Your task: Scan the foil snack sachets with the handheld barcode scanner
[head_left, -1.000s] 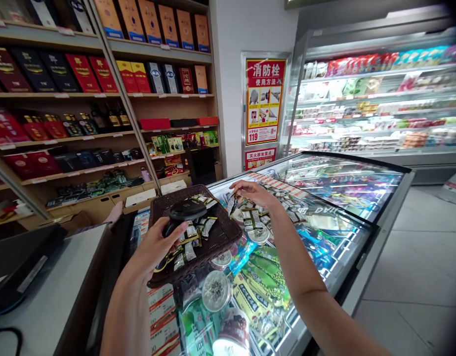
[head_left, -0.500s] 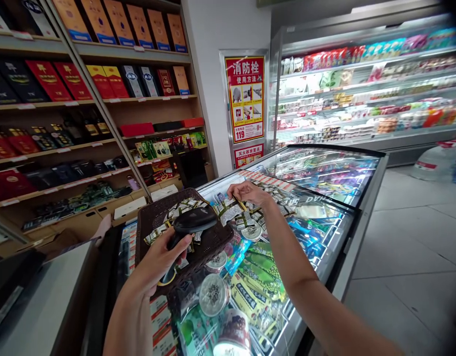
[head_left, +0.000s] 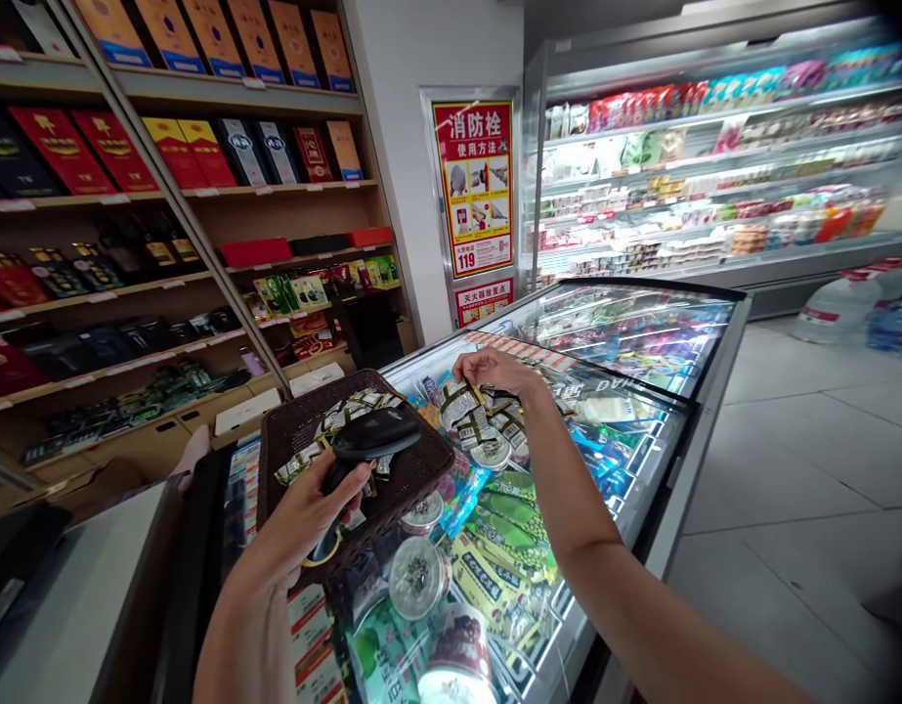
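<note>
The right hand (head_left: 494, 370) has lifted a small sachet (head_left: 456, 401) clear of the pile; the scanner (head_left: 373, 434) now tilts toward it.

Shop shelves (head_left: 201, 186) (wooden), tiled floor (head_left: 788, 440)

— What sort of place is this?
— A convenience shop: boxed goods on wooden shelves (head_left: 201, 196), a glass-topped freezer (head_left: 626, 332), and an open chilled display case (head_left: 714, 166).
</note>
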`<state>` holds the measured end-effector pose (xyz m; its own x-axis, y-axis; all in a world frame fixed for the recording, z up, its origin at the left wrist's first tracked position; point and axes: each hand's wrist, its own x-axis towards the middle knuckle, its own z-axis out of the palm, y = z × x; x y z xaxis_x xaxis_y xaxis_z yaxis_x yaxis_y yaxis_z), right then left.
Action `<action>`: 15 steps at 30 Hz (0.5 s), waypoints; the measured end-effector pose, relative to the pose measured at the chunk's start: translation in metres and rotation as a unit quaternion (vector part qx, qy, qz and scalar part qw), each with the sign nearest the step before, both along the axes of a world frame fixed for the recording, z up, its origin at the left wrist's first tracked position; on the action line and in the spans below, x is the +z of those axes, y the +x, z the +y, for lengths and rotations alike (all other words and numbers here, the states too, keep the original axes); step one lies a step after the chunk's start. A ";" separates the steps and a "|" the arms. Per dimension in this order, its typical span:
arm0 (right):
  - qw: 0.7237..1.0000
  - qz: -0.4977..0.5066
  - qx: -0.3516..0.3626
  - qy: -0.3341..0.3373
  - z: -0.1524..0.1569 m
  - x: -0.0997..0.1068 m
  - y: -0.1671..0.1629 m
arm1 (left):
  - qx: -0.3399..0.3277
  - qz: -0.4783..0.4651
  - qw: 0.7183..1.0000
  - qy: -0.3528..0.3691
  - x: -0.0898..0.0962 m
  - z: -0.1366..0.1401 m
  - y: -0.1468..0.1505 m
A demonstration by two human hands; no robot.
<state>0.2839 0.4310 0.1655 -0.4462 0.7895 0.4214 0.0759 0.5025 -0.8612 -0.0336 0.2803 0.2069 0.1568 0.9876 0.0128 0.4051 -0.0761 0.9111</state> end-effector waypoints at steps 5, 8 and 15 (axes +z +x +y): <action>0.909 -0.307 -0.271 -0.070 0.003 0.001 0.020 | -0.004 0.016 1.000 0.015 0.000 0.004 -0.010; 0.845 -0.412 -0.321 -0.116 0.006 0.000 0.024 | 0.006 0.035 0.999 0.015 0.001 0.006 -0.015; 0.819 -0.444 -0.273 -0.239 0.003 -0.001 0.005 | 0.053 0.032 0.998 0.018 0.007 0.005 -0.039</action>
<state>0.2889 0.4344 0.1647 0.0647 0.9537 -0.2938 0.8804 -0.1932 -0.4331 -0.0721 0.2849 0.2138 0.0523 0.9977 0.0422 0.4702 -0.0619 0.8804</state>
